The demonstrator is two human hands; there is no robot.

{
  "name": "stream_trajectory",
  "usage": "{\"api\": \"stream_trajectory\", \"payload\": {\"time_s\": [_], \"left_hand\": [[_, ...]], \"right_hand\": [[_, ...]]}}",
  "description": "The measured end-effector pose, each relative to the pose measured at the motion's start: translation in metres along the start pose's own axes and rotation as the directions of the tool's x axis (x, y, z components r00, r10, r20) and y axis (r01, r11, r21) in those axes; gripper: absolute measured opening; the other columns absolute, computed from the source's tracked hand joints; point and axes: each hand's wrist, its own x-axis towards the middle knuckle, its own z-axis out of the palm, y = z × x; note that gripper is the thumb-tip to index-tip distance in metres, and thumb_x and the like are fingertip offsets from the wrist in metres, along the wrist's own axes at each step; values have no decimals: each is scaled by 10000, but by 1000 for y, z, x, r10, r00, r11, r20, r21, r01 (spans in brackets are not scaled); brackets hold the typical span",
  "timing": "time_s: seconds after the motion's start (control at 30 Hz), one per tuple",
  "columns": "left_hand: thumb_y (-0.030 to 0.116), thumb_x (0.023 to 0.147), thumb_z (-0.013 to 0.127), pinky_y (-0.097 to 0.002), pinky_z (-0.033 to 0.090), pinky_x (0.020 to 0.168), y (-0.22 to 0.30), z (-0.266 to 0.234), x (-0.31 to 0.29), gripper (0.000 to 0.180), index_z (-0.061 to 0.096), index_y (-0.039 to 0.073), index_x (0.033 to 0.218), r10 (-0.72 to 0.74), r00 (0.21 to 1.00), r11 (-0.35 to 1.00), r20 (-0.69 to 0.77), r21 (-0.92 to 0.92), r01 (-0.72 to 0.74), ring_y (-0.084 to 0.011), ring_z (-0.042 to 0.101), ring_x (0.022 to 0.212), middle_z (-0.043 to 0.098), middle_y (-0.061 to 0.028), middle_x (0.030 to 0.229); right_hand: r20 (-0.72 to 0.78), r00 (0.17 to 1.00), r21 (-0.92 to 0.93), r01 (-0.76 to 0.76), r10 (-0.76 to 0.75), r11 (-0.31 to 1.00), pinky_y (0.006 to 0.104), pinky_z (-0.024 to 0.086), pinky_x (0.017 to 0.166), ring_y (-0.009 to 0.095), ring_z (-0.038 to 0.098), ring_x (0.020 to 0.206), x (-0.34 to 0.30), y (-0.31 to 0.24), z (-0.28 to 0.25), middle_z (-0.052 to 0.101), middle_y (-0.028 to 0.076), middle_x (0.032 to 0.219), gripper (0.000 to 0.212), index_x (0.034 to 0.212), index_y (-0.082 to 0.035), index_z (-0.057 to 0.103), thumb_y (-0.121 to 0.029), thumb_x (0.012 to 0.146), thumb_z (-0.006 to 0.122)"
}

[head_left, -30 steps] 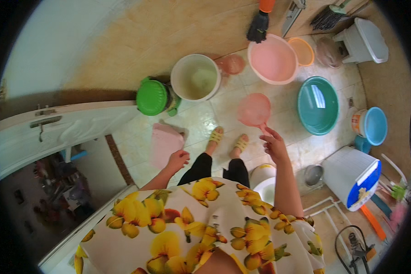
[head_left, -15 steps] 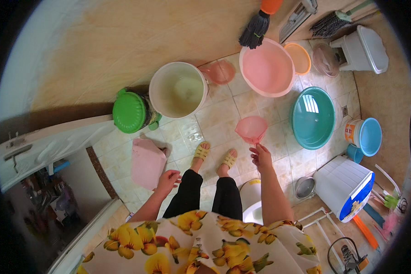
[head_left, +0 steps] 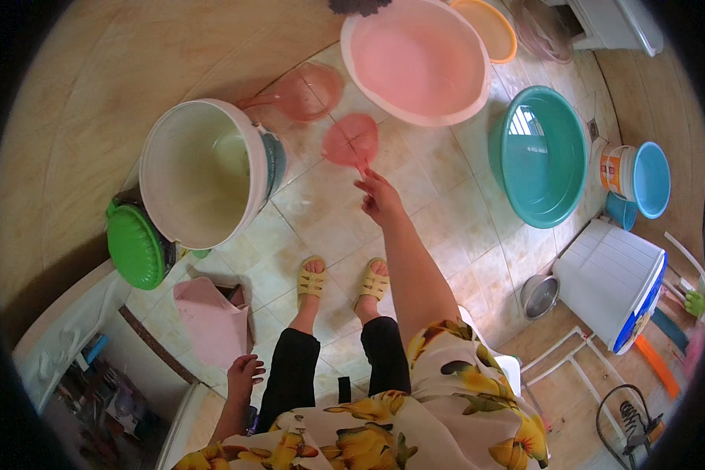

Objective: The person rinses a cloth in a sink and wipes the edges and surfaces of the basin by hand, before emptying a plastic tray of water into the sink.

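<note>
Head view: gripping a pink dipper (head_left: 351, 143) by its handle in the right hand (head_left: 381, 199).
Points bowl-first away from the body, just beyond the right fingers, long axis leaning slightly left; disappears at the handle's end under them. Curls the left hand (head_left: 244, 374) half-open, near a pink container (head_left: 209, 317). Cuts off a dark brush (head_left: 360, 5) far ahead of the right hand.

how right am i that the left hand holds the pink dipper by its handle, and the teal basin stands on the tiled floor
One slip: the head view shows the right hand, not the left hand, holding the pink dipper by its handle. The teal basin does stand on the tiled floor.
</note>
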Motion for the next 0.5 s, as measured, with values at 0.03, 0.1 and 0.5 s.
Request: {"api": "stream_trajectory", "payload": {"time_s": [0.03,0.1,0.5], "left_hand": [[188,890,543,-268,495,604,5,6,4,228,564,51,1072,1,1000,1000,1,12,-1,-164,636,781,645,-91,932],[177,899,531,-263,492,617,14,17,4,211,564,59,1070,39,999,999,32,13,-39,-161,632,786,644,-88,928],[155,911,536,-241,486,594,95,85,-59,173,565,53,1047,319,920,918,229,164,-360,-134,621,728,635,-63,899]], "right_hand": [[-5,1000,11,3,-3,1000,266,426,547,129,508,647,8,-8,14,602,51,1003,516,1343,-184,391,-224,860,570],[-272,962,166,74,-27,983,311,462,582,174,546,740,10,-15,40,546,67,1100,623,1391,-169,300,-244,852,603],[-417,877,-572,-50,-238,819,300,501,504,168,623,638,-231,111,-139,662,77,864,416,1190,-51,559,-249,826,590]]}}
